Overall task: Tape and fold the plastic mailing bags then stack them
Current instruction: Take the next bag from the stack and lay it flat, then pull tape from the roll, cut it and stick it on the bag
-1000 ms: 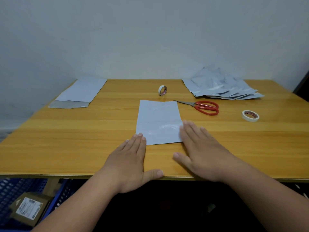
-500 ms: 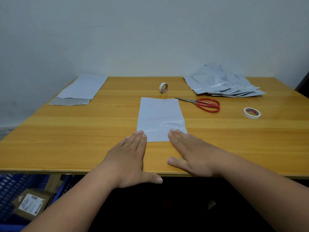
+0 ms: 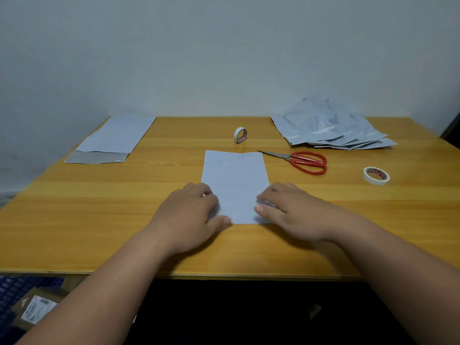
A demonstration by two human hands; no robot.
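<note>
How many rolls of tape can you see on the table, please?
2. One tape roll stands on edge at the back centre, beyond the bag. The other roll lies flat on the right, past the scissors. The bag pile could hide more.

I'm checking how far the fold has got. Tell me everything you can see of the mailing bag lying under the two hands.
The mailing bag is a pale grey-blue, smooth plastic rectangle lying flat on the wooden table, long side running away from the person. Its far edge has a small notch in the middle. The left hand and right hand rest with curled fingers on its near corners, which they seem to be gripping. Nothing else touches it; the red scissors lie just off its far right corner.
</note>
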